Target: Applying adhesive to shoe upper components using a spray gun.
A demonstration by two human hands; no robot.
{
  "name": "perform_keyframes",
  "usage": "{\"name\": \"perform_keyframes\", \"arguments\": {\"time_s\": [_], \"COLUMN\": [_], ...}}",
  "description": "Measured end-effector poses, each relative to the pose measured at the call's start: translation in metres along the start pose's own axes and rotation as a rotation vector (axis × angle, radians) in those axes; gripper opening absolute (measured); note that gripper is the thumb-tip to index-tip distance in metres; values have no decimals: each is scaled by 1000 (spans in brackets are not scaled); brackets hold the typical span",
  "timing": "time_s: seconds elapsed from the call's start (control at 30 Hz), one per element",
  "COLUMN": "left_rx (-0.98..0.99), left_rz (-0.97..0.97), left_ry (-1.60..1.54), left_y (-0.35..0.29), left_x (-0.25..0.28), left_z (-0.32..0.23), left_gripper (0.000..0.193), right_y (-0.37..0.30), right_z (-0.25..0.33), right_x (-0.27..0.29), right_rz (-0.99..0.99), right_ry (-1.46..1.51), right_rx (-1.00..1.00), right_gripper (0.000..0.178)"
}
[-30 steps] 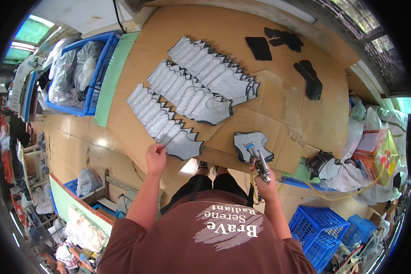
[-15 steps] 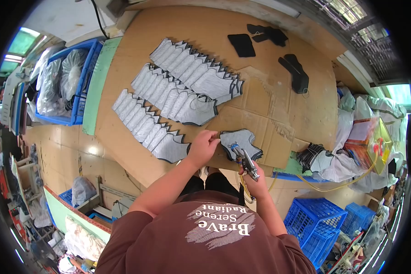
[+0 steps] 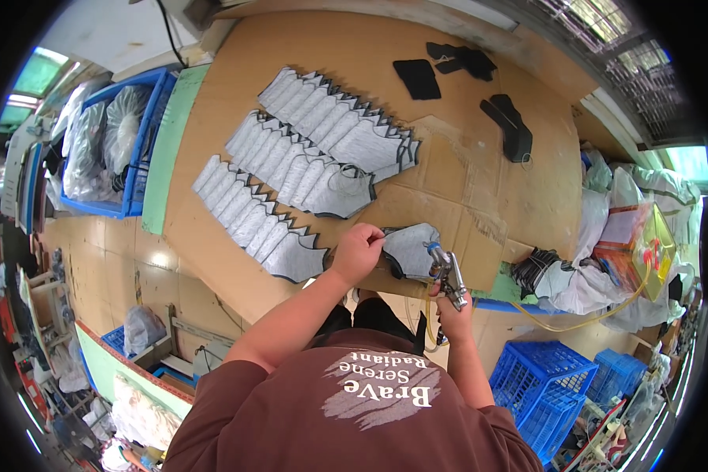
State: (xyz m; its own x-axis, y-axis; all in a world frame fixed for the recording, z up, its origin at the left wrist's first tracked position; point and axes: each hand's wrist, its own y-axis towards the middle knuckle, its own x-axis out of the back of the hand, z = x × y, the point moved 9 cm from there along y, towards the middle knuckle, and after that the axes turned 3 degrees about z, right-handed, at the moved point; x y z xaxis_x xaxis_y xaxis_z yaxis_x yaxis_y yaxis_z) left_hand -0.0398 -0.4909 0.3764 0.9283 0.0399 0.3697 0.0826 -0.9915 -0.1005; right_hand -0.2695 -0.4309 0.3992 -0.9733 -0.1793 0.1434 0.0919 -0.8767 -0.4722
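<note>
Left hand [image 3: 357,253] pinches the near-left edge of the grey piece [image 3: 411,250], right hand [image 3: 453,305] clenched on the spray gun [image 3: 447,271] touching its right side.

3 rows of cut pieces [image 3: 307,169] are lying on the table [image 3: 480,181], left of the piece [image 3: 411,250] under the left hand [image 3: 357,253].

Bare cardboard [image 3: 448,169] right of grey rows [image 3: 291,169]
</note>
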Motion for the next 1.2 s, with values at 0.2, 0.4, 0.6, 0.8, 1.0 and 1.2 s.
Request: {"name": "perform_keyframes", "arguments": {"time_s": [0.2, 0.4, 0.6, 0.8, 1.0, 1.2], "left_rx": [266, 367, 392, 638, 528, 306], "left_rz": [49, -540, -791, -800, -939, -397], "left_ry": [-318, -595, -528, -78, 661, 315], "left_y": [-12, -73, -122, -112, -116, -34], "left_x": [25, 226, 377, 402, 419, 222], "left_z": [21, 126, 199, 239, 223, 87], "left_gripper": [7, 5, 7, 19, 31, 10], "right_y": [-1, 2, 5, 0, -1, -7], "right_z": [19, 25, 26, 20, 19, 24], "right_x": [-15, -25, -38, -44, -52, -45], "right_rz": [18, 62, 77, 63, 88, 38], "right_ry": [61, 49, 17, -55, -66, -44], "right_rx": [54, 59, 19, -19, 2, 73], "right_gripper": [22, 37, 38, 32, 37, 32]}}
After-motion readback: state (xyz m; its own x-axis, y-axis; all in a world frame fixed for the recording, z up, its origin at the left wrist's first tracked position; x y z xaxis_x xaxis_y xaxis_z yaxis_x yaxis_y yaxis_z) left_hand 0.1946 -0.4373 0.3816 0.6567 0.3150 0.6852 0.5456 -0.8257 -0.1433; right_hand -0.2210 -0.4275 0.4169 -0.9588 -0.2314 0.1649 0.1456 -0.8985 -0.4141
